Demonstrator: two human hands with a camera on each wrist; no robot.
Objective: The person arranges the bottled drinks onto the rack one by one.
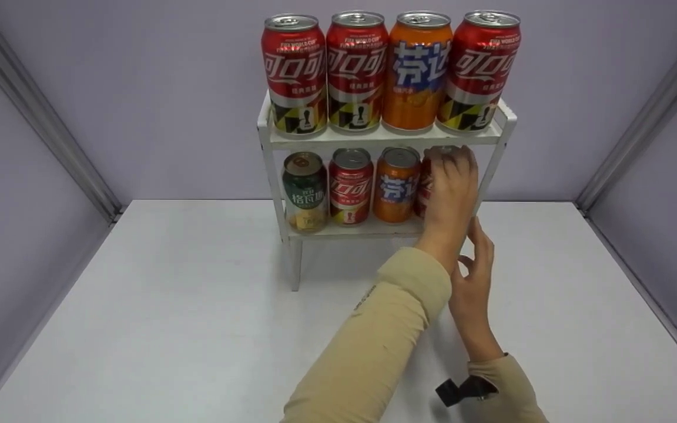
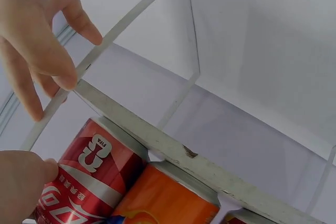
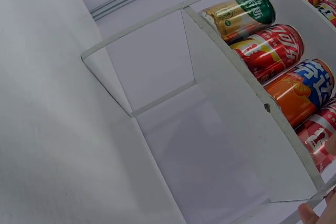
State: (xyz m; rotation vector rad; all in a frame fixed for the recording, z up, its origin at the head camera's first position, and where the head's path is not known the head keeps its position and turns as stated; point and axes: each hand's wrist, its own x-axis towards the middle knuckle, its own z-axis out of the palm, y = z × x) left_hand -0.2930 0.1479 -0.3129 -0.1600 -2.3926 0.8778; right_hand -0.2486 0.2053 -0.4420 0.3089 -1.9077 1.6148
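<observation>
A white two-tier rack (image 1: 385, 143) carries a row of drink cans on each shelf. My left hand (image 1: 451, 191) reaches to the right end of the lower shelf and grips a red cola can (image 2: 97, 174) there. Its thumb presses that can's printed side in the left wrist view; the rest of the grip is hidden. My right hand (image 1: 472, 288) is lower, at the rack's right front leg (image 2: 131, 17), with thumb and fingers around it. In the right wrist view only fingertips show, near the red can (image 3: 317, 135) and by the leg.
Left of the gripped can stand an orange soda can (image 1: 396, 185), a red cola can (image 1: 350, 187) and a green-gold can (image 1: 305, 191). Above are red cans and another orange can (image 1: 416, 76). The rack stands on a white table (image 1: 168, 323) between pale walls.
</observation>
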